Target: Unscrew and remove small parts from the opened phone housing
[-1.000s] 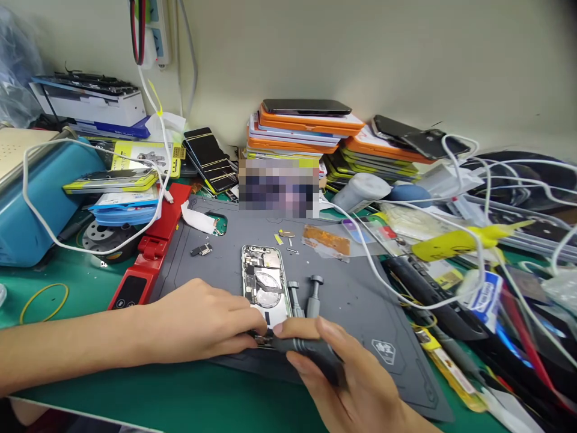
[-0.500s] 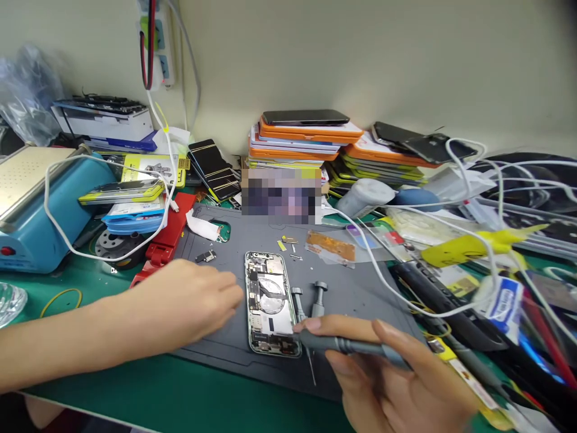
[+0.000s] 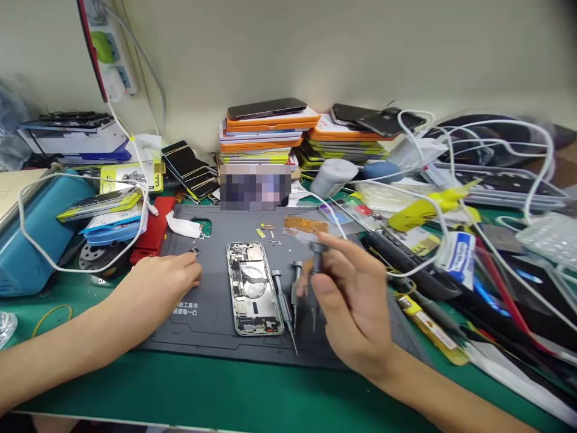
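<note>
My right hand is closed on a grey screwdriver, held upright with its tip down over the mat. Two more screwdrivers lie beside an opened phone whose battery, boards and screws are exposed. The phone rests on the grey work mat between my hands. My left hand is curled on the mat left of the phone, fingers pressed together. A small dark phone part shows just behind its fingertips; whether they grip anything is hidden.
Behind the phone lie small metal pieces and an orange-brown strip. A red tool and a blue machine stand left. Boxes are stacked at the back; white cables and tools crowd the right.
The screwdriver in my right hand has gone from lying level over the phone's lower end to upright on its right. My left hand has come closer to the small dark part. The view has shifted right.
</note>
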A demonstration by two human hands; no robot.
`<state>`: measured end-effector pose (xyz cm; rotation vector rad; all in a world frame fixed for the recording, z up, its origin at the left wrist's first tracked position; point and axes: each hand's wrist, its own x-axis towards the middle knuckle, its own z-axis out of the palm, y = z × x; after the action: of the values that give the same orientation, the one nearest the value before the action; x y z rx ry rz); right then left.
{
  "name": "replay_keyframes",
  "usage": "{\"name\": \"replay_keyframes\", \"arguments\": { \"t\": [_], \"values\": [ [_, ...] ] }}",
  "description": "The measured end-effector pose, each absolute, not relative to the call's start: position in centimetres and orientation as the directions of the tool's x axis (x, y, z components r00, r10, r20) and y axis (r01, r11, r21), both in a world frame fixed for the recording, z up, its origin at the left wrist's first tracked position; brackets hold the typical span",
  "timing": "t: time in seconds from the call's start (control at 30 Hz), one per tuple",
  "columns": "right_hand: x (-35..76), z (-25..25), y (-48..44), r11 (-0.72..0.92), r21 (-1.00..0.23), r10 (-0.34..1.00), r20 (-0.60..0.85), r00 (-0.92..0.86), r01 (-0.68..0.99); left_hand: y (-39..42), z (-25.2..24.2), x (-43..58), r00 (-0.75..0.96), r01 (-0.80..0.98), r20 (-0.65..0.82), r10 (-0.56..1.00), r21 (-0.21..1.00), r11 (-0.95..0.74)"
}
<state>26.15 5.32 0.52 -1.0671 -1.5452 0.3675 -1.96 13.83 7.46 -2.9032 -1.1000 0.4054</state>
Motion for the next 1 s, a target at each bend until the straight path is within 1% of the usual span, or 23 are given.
{"name": "replay_keyframes", "arguments": {
  "t": [0.07, 0.1, 0.13, 0.23, 0.3, 0.37, 0.43, 0.5, 0.6, 0.67, 0.8, 0.93, 1.0],
  "values": [
    [27.0, 0.9, 5.9, 0.439, -0.704, 0.844, 0.536, 0.011, 0.559, 13.8, 7.7, -2.1, 0.708, 0.663, -0.244, 0.663, -0.094, -0.743],
    [27.4, 1.2, 6.1, 0.415, -0.661, 0.861, 0.508, -0.035, 0.625, 13.8, 7.8, -2.2, 0.701, 0.670, -0.250, 0.668, -0.087, -0.737],
    [27.7, 1.4, 6.4, 0.402, -0.591, 0.866, 0.493, -0.081, 0.699, 13.9, 7.9, -2.2, 0.696, 0.677, -0.259, 0.670, -0.077, -0.732],
    [28.4, 2.2, 6.7, 0.387, -0.301, 0.837, 0.512, -0.194, 0.871, 14.2, 8.3, -2.4, 0.683, 0.691, -0.286, 0.672, -0.044, -0.721],
    [28.7, 2.5, 6.7, 0.350, -0.129, 0.807, 0.544, -0.229, 0.928, 14.6, 8.4, -2.5, 0.690, 0.690, -0.283, 0.666, -0.020, -0.723],
    [28.9, 2.6, 6.4, 0.290, 0.015, 0.796, 0.551, -0.250, 0.957, 15.0, 8.3, -2.6, 0.708, 0.681, -0.260, 0.657, 0.006, -0.732],
    [29.2, 2.4, 6.1, 0.230, 0.140, 0.817, 0.509, -0.269, 0.963, 15.5, 8.0, -2.8, 0.728, 0.668, -0.233, 0.645, 0.032, -0.743],
    [29.5, 2.0, 5.9, 0.208, 0.229, 0.855, 0.429, -0.291, 0.951, 15.8, 7.7, -3.0, 0.744, 0.657, -0.206, 0.636, 0.047, -0.753],
    [30.0, 1.2, 5.7, 0.184, 0.295, 0.905, 0.322, -0.278, 0.938, 16.1, 7.4, -3.2, 0.761, 0.641, -0.166, 0.627, 0.043, -0.766],
    [30.2, 0.7, 5.7, 0.166, 0.311, 0.916, 0.303, -0.263, 0.936, 16.1, 7.5, -3.3, 0.770, 0.633, -0.131, 0.624, 0.045, -0.773],
    [30.3, 0.3, 5.7, 0.201, 0.344, 0.880, 0.348, -0.323, 0.917, 15.4, 7.8, -2.8, 0.785, 0.620, -0.035, 0.619, 0.066, -0.782],
    [29.9, 0.7, 5.8, 0.210, 0.391, 0.855, 0.371, -0.363, 0.896, 13.7, 7.5, -1.6, 0.821, 0.567, 0.057, 0.568, 0.030, -0.823],
    [29.5, 1.2, 6.0, 0.193, 0.411, 0.837, 0.405, -0.368, 0.891, 12.8, 7.0, -1.0, 0.843, 0.531, 0.103, 0.529, 0.010, -0.848]
  ]
}}
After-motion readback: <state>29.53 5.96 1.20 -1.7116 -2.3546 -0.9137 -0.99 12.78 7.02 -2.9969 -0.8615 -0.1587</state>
